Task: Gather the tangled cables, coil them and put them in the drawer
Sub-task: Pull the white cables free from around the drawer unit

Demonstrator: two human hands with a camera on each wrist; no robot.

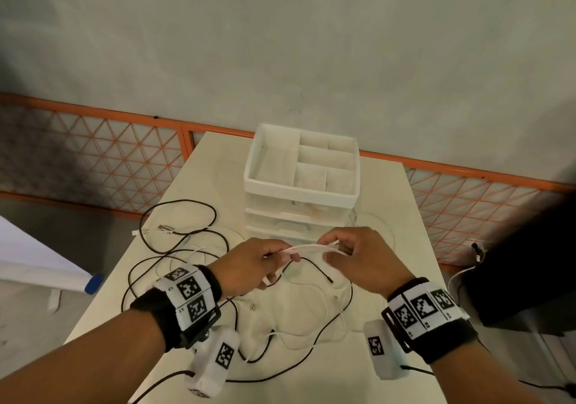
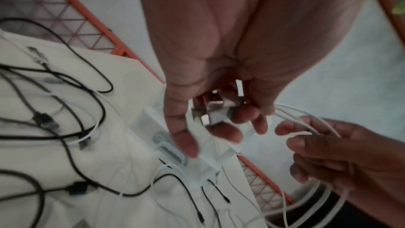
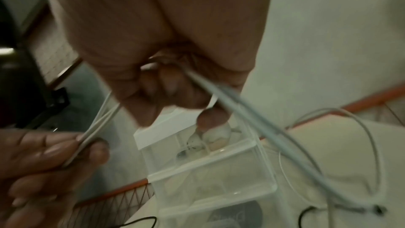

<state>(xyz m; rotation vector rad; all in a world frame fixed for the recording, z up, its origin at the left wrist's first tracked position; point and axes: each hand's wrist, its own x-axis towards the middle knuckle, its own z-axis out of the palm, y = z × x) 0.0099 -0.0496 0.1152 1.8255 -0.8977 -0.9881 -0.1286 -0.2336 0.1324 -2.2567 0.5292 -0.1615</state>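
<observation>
Above the table, my left hand [image 1: 279, 257] and right hand [image 1: 335, 249] hold a folded bundle of white cable [image 1: 307, 248] stretched between them. In the left wrist view the left hand [image 2: 219, 124] grips the white cable's metal-tipped plugs [image 2: 213, 110], and strands run right to the right hand [image 2: 324, 146]. The right hand [image 3: 175, 96] has its fingers curled round the white cable [image 3: 221, 94]; the left hand [image 3: 54, 153] pinches the strands. Black cables [image 1: 187, 236] and thin white cables [image 1: 311, 316] lie tangled on the white table [image 1: 218, 166]. The translucent drawer unit [image 1: 299, 216] stands just behind my hands.
A white divided tray [image 1: 299, 193] tops the drawer unit. An orange mesh fence [image 1: 93, 154] runs behind the table. A dark object [image 1: 523, 263] stands off the table's right edge. More white cable [image 3: 372, 153] loops over the table beside the drawers.
</observation>
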